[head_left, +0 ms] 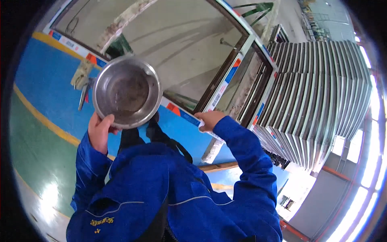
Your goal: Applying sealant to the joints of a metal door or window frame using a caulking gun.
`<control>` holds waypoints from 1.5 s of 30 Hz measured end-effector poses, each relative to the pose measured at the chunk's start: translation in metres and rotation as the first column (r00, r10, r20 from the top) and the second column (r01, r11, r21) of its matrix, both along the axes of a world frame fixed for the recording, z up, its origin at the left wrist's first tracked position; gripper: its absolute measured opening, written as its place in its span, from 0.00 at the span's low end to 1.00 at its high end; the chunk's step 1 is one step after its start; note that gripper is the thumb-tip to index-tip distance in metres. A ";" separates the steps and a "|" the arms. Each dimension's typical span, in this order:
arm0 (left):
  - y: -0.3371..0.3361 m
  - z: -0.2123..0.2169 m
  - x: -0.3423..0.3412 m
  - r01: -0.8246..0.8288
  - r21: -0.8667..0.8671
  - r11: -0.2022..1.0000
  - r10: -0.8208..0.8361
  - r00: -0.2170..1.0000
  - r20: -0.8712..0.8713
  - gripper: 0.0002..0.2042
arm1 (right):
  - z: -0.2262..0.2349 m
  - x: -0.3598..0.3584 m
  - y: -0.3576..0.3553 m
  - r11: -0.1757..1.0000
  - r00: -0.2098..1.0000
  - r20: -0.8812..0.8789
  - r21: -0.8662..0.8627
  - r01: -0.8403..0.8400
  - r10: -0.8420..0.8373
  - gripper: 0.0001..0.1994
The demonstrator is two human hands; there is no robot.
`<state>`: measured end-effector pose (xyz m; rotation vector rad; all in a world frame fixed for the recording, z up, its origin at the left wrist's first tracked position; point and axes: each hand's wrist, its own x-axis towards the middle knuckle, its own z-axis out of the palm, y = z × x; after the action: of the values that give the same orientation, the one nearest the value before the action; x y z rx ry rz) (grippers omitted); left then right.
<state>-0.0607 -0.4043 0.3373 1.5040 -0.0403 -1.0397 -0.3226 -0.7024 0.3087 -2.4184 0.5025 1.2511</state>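
My left hand (100,131) grips the near rim of a round stainless steel bowl (107,99), its thumb over the edge. The bowl is tilted so its inside shows, with a dull, stained bottom. A small amount of liquid may lie in it; I cannot tell. My right hand (211,119) is closed at the near edge of a large window frame (223,82), beside the crossbar. A small white piece (202,124), perhaps cloth or paper, shows between its fingers. The frame has dark inner edges and white outer edges with red and blue tape.
Pale padded supports (121,26) hold the frame up from below. A clamp-like metal tool (84,94) sits left of the bowl. Many similar frames (306,88) stand stacked at the right. The floor (44,76) is blue and green with yellow lines.
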 end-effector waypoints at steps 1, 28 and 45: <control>0.001 -0.001 0.000 -0.023 0.022 0.999 0.023 1.000 -0.013 0.12 | -0.003 0.000 0.001 1.000 1.000 -0.019 -0.027 -0.010 0.009 0.27; 0.039 0.013 0.004 -0.103 -0.092 0.990 0.105 0.994 0.014 0.13 | 0.008 0.014 0.008 0.947 0.945 -0.194 0.133 0.293 -0.265 0.22; 0.050 0.014 0.005 -0.094 -0.083 0.992 0.098 0.994 0.039 0.11 | -0.013 0.015 -0.003 0.992 0.999 -0.041 0.124 0.033 -0.028 0.26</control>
<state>-0.0560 -0.3540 0.3510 1.4409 -0.0390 -0.9187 -0.3072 -0.7051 0.2952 -2.2788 0.4564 1.2799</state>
